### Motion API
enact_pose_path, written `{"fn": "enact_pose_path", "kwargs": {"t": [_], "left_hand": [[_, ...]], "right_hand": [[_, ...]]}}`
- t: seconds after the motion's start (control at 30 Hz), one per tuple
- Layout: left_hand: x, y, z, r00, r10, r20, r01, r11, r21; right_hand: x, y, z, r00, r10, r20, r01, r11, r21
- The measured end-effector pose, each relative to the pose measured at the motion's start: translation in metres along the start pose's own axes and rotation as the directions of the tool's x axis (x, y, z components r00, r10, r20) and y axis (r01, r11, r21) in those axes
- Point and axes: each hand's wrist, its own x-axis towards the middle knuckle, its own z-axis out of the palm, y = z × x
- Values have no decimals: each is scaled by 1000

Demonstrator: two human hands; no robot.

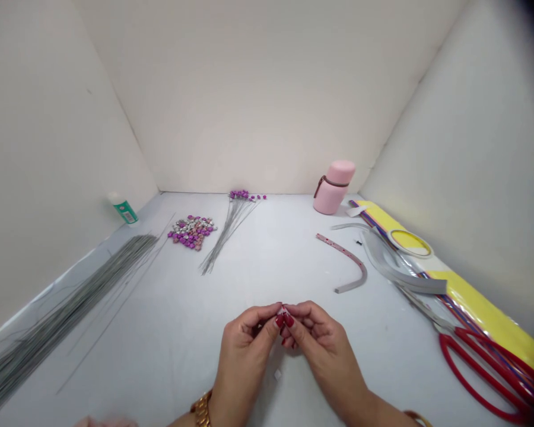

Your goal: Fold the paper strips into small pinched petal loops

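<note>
Fingertips meet in front of me as my left hand (253, 338) and my right hand (318, 338) pinch a tiny pale piece (283, 310) between them. Most of that piece is hidden by the fingers, so its kind cannot be made out. Just below the hands, a small whitish square (277, 374) lies on the table (182, 338). Farther off to the right rests a curved strip (345, 255), patterned pink along one part and grey at its near end. Thin wire stems with purple tips (229, 228) lie in a loose bunch beyond my left hand.
Purple, pink and silver beads (191, 231) form a pile left of the stems. A thick wire bundle (84, 290) and a glue stick (124, 209) lie left. On the right are a pink bottle (331, 193), tape roll (410, 243), grey strips (391, 267), yellow sheets (480, 308) and red-handled scissors (476, 362).
</note>
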Motion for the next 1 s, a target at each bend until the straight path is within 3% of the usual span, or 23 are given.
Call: {"fn": "enact_pose_path", "kwargs": {"t": [0.17, 0.4, 0.63, 0.83, 0.93, 1.0], "left_hand": [[1, 0, 1, 996, -77, -41, 74, 996, -56], [1, 3, -2, 1000, -4, 31, 4, 1000, -2], [9, 6, -4, 985, -99, 140, 117, 985, -125], [5, 1, -9, 999, -12, 48, 6, 993, 115], [2, 3, -9, 994, 63, 90, -75, 987, 145], [3, 3, -9, 996, 18, 90, -25, 997, 68]], "right_hand": [[-1, -1, -1, 1000, -17, 11, 17, 1000, -17], [1, -3, -3, 1000, -20, 2, 20, 1000, -14], [5, 0, -7, 997, 74, 18, -74, 997, -8], [1, -2, -8, 982, -177, 62, 188, 927, -325], [3, -4, -8, 997, -74, 34, 79, 976, -205], [6, -4, -8, 999, 44, 19, -43, 996, -79]]}}
